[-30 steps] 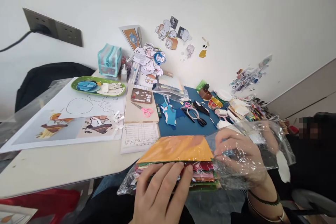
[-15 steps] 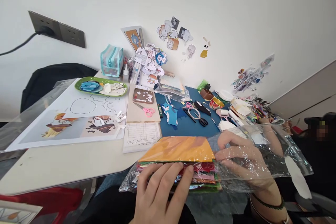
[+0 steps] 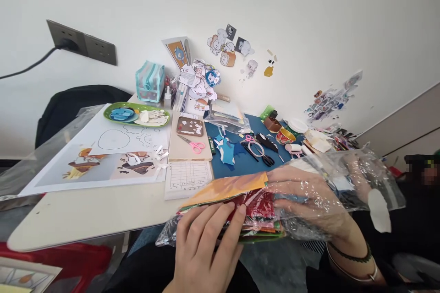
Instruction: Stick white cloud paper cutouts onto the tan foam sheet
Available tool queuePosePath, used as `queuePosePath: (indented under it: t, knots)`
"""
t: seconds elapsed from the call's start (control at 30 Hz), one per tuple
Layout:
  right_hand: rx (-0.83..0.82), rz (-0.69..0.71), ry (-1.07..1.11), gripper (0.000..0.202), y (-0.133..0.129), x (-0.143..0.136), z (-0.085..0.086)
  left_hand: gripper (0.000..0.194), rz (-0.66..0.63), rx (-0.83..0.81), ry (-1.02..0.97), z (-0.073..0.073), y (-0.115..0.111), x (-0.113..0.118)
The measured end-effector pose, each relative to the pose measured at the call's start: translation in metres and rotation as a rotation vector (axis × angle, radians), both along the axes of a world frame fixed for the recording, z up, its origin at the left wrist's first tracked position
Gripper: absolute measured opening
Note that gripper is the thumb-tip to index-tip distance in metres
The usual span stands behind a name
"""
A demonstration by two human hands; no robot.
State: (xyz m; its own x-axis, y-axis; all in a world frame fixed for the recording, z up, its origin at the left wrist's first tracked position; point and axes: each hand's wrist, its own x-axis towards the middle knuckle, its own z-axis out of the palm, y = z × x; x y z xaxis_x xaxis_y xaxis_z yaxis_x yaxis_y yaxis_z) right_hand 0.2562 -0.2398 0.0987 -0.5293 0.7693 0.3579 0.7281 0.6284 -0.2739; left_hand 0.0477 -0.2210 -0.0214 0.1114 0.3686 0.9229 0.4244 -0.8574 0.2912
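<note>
A clear plastic bag lies stretched across my lap at the table's front edge. Inside its left part is a stack of coloured sheets, with a yellow-orange one on top and red, pink and green ones beneath. My left hand is closed around the near side of the bag and stack, its fingertips on the red layer. Seen through the plastic, my right hand has its fingers at the right end of the stack, around the yellow and red sheets. Some of its fingertips are hidden among the sheets.
Pink-handled scissors lie on a board beside a brown decorated case. A green tray of blue and white pieces stands at the left. Black scissors lie on a blue mat. Another person is at the far right.
My right hand has moved left and slightly up, deeper onto the sheets. The yellow sheet now tilts up at its right end, baring more red. The view has shifted slightly.
</note>
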Motion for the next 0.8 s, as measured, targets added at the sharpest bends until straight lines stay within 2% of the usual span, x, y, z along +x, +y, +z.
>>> queuePosePath:
  t: [0.13, 0.33, 0.4, 0.53, 0.63, 0.8]
  knots:
    - [-0.044, 0.058, -0.014, 0.028, 0.005, 0.001, 0.007, 0.028, -0.015, -0.005, 0.007, -0.001, -0.002, -0.001]
    - [0.127, -0.163, 0.008, 0.011, 0.008, -0.014, -0.006, 0.03, -0.047, -0.011, -0.015, -0.004, -0.001, -0.003]
    - [0.125, -0.164, 0.048, 0.011, 0.009, -0.017, -0.009, 0.03, -0.055, -0.016, -0.041, -0.004, 0.001, -0.004]
    - [-0.047, -0.042, 0.158, 0.026, 0.01, -0.017, -0.004, 0.03, -0.055, -0.045, -0.055, -0.002, 0.003, -0.005]
    - [-0.189, -0.013, 0.221, 0.034, 0.01, -0.017, 0.002, 0.031, -0.047, -0.054, -0.045, 0.0, 0.004, -0.005]
    - [-0.29, -0.004, 0.263, 0.031, 0.015, -0.018, 0.005, 0.032, -0.024, -0.057, -0.051, 0.002, 0.007, -0.003]
